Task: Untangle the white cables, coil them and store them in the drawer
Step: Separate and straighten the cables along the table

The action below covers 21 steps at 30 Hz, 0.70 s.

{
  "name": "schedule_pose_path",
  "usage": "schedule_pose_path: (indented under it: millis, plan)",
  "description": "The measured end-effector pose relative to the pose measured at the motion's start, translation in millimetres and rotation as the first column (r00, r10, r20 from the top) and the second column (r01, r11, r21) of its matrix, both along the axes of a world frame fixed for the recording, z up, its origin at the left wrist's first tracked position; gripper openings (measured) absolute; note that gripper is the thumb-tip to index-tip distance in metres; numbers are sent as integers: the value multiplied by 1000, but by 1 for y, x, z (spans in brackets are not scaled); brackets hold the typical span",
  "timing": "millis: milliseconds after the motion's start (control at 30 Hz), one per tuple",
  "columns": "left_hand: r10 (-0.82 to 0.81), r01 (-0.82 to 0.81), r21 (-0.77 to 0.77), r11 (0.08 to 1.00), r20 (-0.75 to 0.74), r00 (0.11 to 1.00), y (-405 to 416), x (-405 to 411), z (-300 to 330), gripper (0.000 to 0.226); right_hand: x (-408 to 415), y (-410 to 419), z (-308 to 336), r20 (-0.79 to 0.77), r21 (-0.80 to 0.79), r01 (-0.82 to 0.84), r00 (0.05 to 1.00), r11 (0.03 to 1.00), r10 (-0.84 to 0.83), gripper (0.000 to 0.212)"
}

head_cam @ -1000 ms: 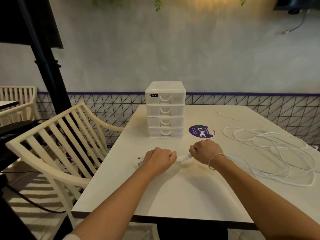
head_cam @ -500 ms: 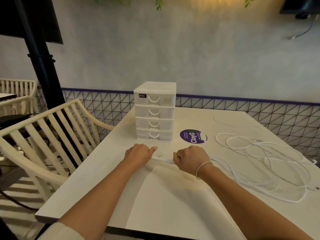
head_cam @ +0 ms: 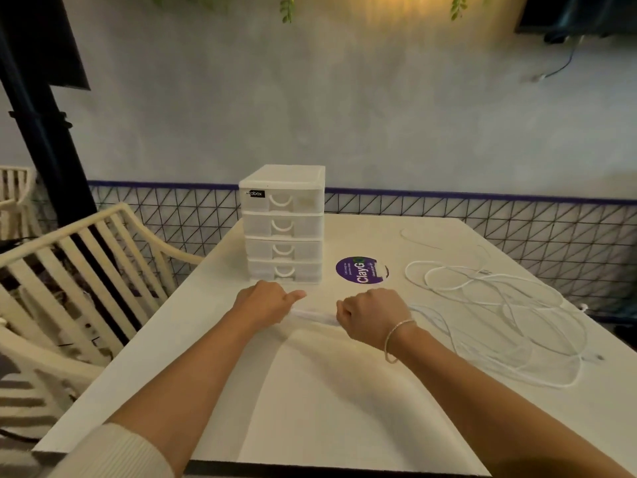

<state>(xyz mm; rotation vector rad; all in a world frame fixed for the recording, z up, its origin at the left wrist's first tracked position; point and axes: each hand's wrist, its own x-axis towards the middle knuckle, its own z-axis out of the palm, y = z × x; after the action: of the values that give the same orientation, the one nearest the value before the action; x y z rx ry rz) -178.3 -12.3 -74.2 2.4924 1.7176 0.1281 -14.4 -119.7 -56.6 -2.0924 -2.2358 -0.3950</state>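
Holding a short bundled run of white cable (head_cam: 313,314) between both fists, near the middle of the tabletop (head_cam: 327,401), just in front of the drawer unit (head_cam: 283,224). Left hand (head_cam: 263,301) curled round one end of the run, thumb laid out straight toward the right; right hand (head_cam: 370,319) curled round the other end, bracelet at the wrist. Bundle stretched low over the surface, whether touching it cannot be told.

Compared with a second ago: fists now farther apart, visible span of cable between them longer and straighter. Judged as a pull-out or smoothing stroke within coiling, not yet a finished coil.

Trailing from the right fist toward the right edge: loose cable loops (head_cam: 496,312), spread wide, overlapping in several places, lying much as before. One thin strand (head_cam: 418,240) lying apart toward the far right corner. Judged: bulk of the untangling and coiling outstanding.

Drawer unit standing at the far left part of the tabletop, four drawers, all closed as before; nothing stored. Purple round sticker (head_cam: 360,269) flat on the surface just right of the unit's base. Cream slatted chair (head_cam: 86,270) beside the left edge.

Risk noted: further pulling may tighten the crossings in the loose loops.
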Motion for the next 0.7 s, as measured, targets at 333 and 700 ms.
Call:
schedule_pose_path:
  millis: [333, 700]
  plan:
    - [-173, 184, 102, 978, -105, 979, -18, -21, -12, 36, -5, 7, -16, -65, -69, 251, 965, 965, -256, 40]
    - [111, -112, 262, 959, 19, 994, 9, -56, -33, 62, -12, 27, -21, -91, -59, 208, 973, 976, -213, 37]
